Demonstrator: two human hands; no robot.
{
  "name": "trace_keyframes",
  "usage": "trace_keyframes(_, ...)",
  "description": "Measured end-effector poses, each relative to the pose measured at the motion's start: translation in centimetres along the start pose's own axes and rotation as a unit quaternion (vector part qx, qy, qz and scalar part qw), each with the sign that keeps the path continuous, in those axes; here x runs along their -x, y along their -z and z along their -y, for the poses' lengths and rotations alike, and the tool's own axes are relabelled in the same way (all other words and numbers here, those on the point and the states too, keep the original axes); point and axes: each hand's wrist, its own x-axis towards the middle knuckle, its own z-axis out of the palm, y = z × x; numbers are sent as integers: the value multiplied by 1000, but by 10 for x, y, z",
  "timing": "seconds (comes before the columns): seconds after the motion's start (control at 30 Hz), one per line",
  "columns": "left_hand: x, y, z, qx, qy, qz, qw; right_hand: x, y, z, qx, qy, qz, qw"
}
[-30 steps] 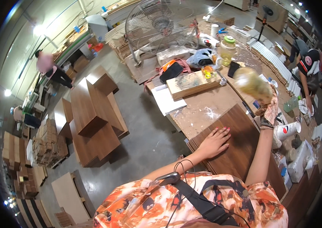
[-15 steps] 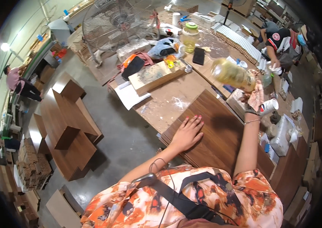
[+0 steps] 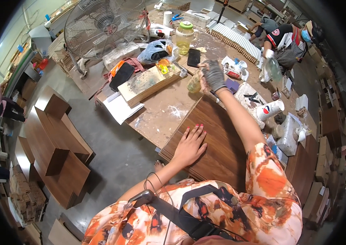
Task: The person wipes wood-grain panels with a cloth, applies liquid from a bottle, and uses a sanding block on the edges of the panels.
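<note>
My left hand [image 3: 190, 148] lies flat, fingers a little apart, on the dark brown wood-grain panel [image 3: 218, 141], which tops a stack at the bench's near edge. Beyond the panel's far corner is my right hand [image 3: 213, 75], wearing a grey fingerless glove. Its fingers are closed around a clear bottle of yellowish liquid [image 3: 194, 85], partly hidden by the hand. A pale crumpled cloth [image 3: 202, 77] is bunched in the same grip. Whether the bottle touches the bench, I cannot tell.
Beyond stand a green-lidded jug [image 3: 185, 38], a black phone [image 3: 194, 58], a wooden block [image 3: 150, 83] and a large fan [image 3: 107, 28]. A white paper cup [image 3: 270, 110] lies to the right. Across the bench a masked co-worker [image 3: 289, 43] handles a clear bag.
My right hand has swung left and inward with the bottle, which was tilted over the bench's right side. My left hand stays flat on the panel. The view has shifted slightly.
</note>
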Motion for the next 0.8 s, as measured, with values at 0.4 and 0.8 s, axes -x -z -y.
trace_keyframes(0.4,5,11,11,133,-4,-38,990,-43,21,44,-151,-133,133,970)
trace_keyframes(0.8,93,32,74,328,232,-85,912,137,34,139,-189,-207,178,943)
